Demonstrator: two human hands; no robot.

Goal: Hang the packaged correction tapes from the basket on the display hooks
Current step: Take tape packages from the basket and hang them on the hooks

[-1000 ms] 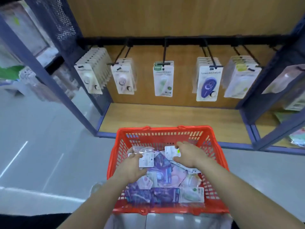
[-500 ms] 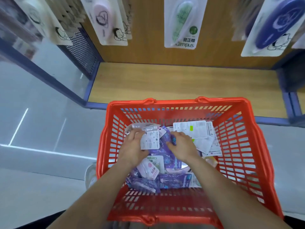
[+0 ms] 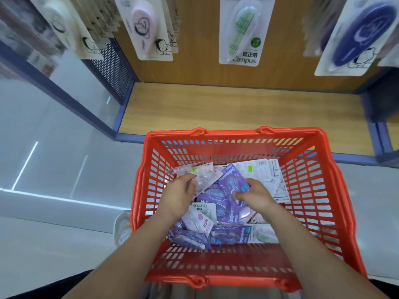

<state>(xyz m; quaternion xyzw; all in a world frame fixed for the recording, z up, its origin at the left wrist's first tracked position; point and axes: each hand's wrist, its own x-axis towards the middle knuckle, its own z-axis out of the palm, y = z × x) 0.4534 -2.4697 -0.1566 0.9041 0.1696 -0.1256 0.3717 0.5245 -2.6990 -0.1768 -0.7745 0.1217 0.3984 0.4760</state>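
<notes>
In basket: left hand grip clasps clear pack, right hand grip pinches purple pack.

Red basket stands against the wooden shelf. Inside it, the left hand holds a clear pack; the right hand grips a purple pack. Loose packs lie beneath both hands. Hanging packs line the back panel above.
</notes>
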